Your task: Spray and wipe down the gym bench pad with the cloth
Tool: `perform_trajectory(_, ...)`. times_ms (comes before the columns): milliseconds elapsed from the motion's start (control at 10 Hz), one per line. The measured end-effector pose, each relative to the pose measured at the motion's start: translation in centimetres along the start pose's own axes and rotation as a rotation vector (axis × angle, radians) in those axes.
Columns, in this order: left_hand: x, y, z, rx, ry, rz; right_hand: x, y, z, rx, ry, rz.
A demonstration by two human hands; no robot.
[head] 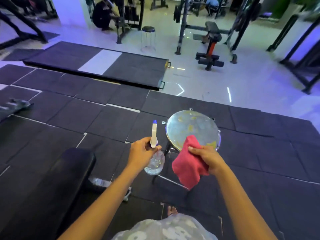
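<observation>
My left hand (141,153) grips a clear spray bottle (155,162) by its neck, the white nozzle with a blue tip pointing away from me. My right hand (206,157) holds a red cloth (187,168), which hangs down in front of a round stool. The black gym bench pad (69,172) lies at the lower left, to the left of both hands and below them. Neither hand touches the pad.
A round metal stool (192,129) with a worn top stands just beyond my hands. Black rubber floor tiles (78,115) cover the near floor. A long black mat (103,63), another stool (148,36), weight racks and a crouching person (102,14) are farther back.
</observation>
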State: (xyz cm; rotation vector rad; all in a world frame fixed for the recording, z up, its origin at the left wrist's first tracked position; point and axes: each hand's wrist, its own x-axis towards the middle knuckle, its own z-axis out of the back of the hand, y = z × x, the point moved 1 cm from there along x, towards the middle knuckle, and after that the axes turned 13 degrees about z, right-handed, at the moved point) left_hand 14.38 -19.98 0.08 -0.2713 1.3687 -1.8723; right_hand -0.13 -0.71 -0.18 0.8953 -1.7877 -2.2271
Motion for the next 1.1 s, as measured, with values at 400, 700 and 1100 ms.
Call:
perform_trajectory(400,12.9,-9.3,-15.6,0.06,0.051,-0.033,17.7,-0.5,10.3,-1.186,0.111,0.432)
perform_trajectory(700,12.9,-8.2,-19.3,0.156,-0.082,-0.031,16.6,-9.5,9.7,-1.269,0.237,0.504)
perform_trajectory(1100,4.9,-0.7,-13.9,0.896,-0.141,0.013,10.1,-9.8,3.7,-1.222,0.152,0.511)
